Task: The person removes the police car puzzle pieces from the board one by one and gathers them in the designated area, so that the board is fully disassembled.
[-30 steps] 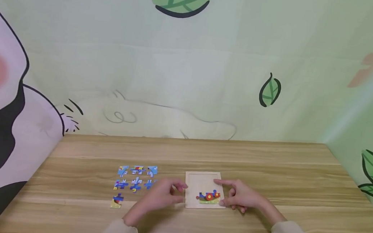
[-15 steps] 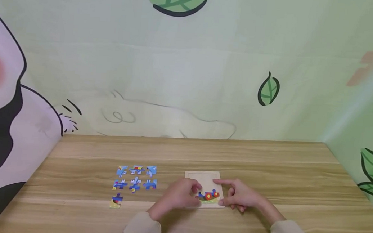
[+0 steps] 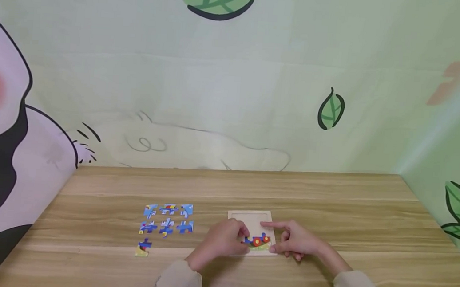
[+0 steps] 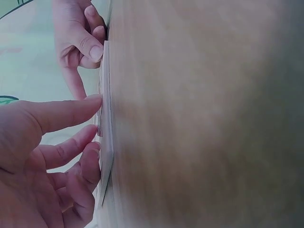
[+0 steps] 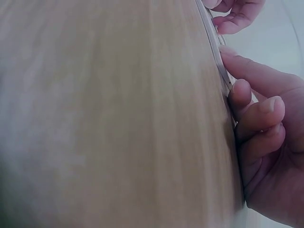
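A shallow wooden puzzle tray (image 3: 245, 213) lies on the table, with a joined strip of jigsaw pieces (image 3: 261, 240) along its near side, printed with blue, red and green. My left hand (image 3: 223, 238) comes in from the left, its thumb and index finger set around the left piece of that strip and largely covering it. In the left wrist view, the left thumb (image 4: 71, 114) meets the top of the strip. My right hand (image 3: 297, 241) rests at the tray's right side. Its index finger lies stretched over the far right part, its thumb at the near right corner, other fingers curled.
Several loose jigsaw pieces (image 3: 166, 227) lie in rows on the wooden table (image 3: 105, 268), left of the tray. One piece (image 3: 143, 247) sits alone in the nearest row. A printed wall cloth (image 3: 233, 95) stands behind the table.
My left hand has moved right, from the tray's left edge onto the strip, and then stayed nearly still. The right hand keeps its place. The loose pieces have not moved.
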Demonstrator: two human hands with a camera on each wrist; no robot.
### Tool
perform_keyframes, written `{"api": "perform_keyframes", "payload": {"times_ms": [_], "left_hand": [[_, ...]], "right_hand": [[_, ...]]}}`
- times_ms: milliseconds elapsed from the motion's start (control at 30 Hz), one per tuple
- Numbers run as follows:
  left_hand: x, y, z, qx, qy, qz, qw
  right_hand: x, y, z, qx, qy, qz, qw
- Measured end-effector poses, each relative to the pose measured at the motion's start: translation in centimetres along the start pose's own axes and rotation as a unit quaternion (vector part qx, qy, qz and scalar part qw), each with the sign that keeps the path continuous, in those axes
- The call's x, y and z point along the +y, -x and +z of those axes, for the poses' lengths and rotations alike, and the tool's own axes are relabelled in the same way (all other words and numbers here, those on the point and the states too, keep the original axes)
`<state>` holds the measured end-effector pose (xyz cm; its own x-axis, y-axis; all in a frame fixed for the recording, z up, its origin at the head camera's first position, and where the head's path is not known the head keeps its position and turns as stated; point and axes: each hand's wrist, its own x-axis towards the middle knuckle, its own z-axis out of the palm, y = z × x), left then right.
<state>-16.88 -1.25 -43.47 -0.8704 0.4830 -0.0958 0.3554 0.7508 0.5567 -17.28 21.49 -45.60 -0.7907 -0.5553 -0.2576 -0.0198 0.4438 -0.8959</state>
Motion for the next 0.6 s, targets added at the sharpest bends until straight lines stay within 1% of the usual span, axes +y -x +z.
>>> {"api": "perform_keyframes", "payload": {"times_ms": [100, 200, 400, 600], "left_hand": [[-0.04, 0.00, 0.02, 0.005, -0.007, 0.003, 1.0000], [0.02, 0.09, 0.03, 0.003, -0.012, 0.001, 0.9999], [0.05, 0.16, 0.12, 0.001, -0.018, -0.007, 0.9998], [0.18, 0.07, -0.03, -0.001, -0.010, -0.011, 0.9999]], "right_hand": [[-0.09, 0.03, 0.03, -0.006, 0.001, -0.014, 0.9999], [-0.20, 0.11, 0.19, -0.008, 0.000, -0.020, 0.9998], [-0.14, 0.23, 0.38, -0.010, 0.002, -0.018, 0.9998], [-0.16, 0.14, 0.20, -0.011, 0.004, -0.017, 0.9998]]}}
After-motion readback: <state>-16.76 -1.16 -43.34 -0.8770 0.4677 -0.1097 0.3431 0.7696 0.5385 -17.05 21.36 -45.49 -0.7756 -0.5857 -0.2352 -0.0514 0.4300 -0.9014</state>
